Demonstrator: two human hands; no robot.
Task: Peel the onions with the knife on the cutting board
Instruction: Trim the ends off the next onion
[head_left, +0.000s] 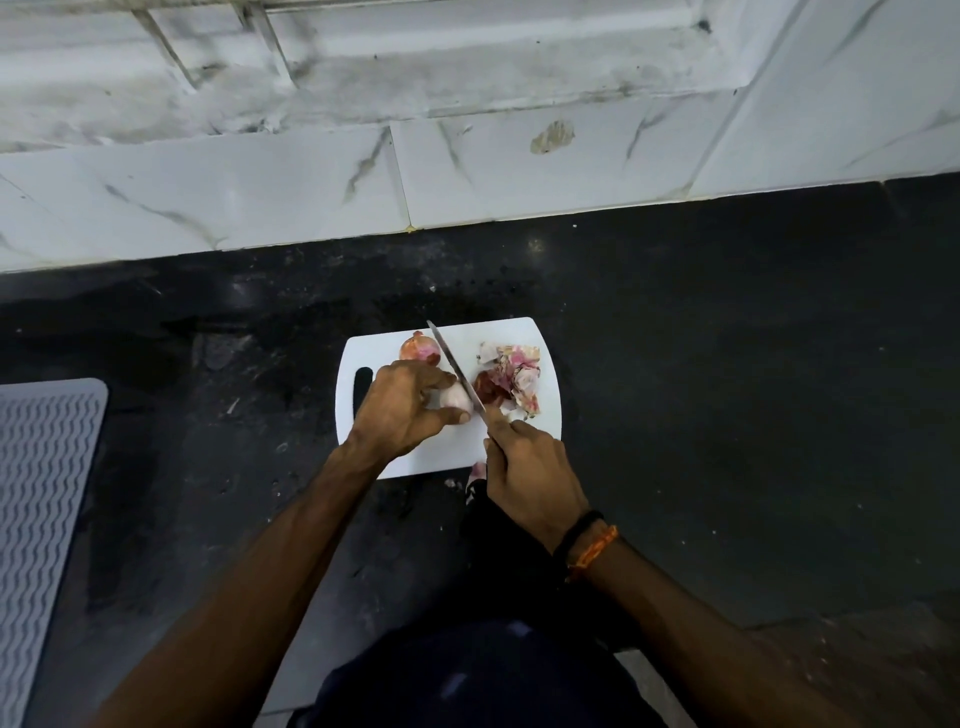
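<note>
the left hand (402, 402) curls its fingers (457, 415) round a pale, mostly peeled onion (457, 399) at the centre of the white cutting board (447, 447), mid-frame on the dark worktop (727, 364). the right hand (530, 478) grips the knife (454, 366), its blade slanting up the frame just right of that onion. to do this well, i'd keep the holding fingertips tucked back from the edge, catch only the loose skin and pull it off with a shallow stroke. count: two onions, the second, unpeeled onion (420, 347) above the left hand; one knife; one board; one heap of peels (511, 376) on the board's right.
</note>
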